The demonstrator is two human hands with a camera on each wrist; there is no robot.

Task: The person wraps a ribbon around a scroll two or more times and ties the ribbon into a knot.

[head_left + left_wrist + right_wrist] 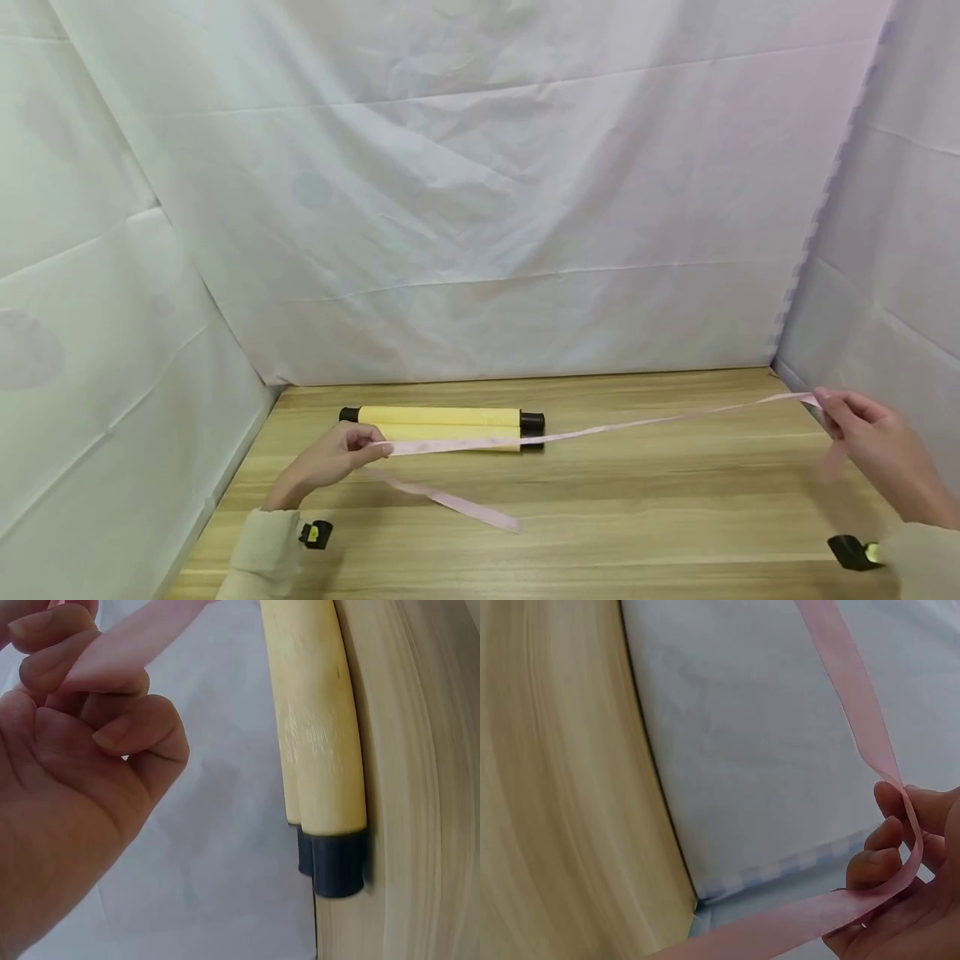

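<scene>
The pink ribbon (442,446) is spanning the lower half of the head view, running from left of centre up to the far right, and it is passing above the bench. One tail is trailing from the left hand toward the lower middle of the frame; whether it is touching the wood I cannot tell. A shorter tail is hanging under the right hand.

The left hand (330,457) is pinching the ribbon between thumb and fingers, so its grip is narrow. The right hand (873,437), at the lower right, is likewise gripping it by the fingertips, and in the right wrist view the band is turning over where it is entering that grip.

The step in hand seems to be drawing the ribbon out straight. Doing it well is probably calling for light, even tension and level hands, with the right fingers rolling that turn out so the band is lying flat. Pulling too hard would be risking a slip, as the satiny-looking strip is likely sliding easily.

Behind the left hand, a yellow double roll (442,415) with black end caps is lying on the bench (675,517), apart from the fingers. Beyond, pale cloth (480,192) is hanging across the upper frame.
</scene>
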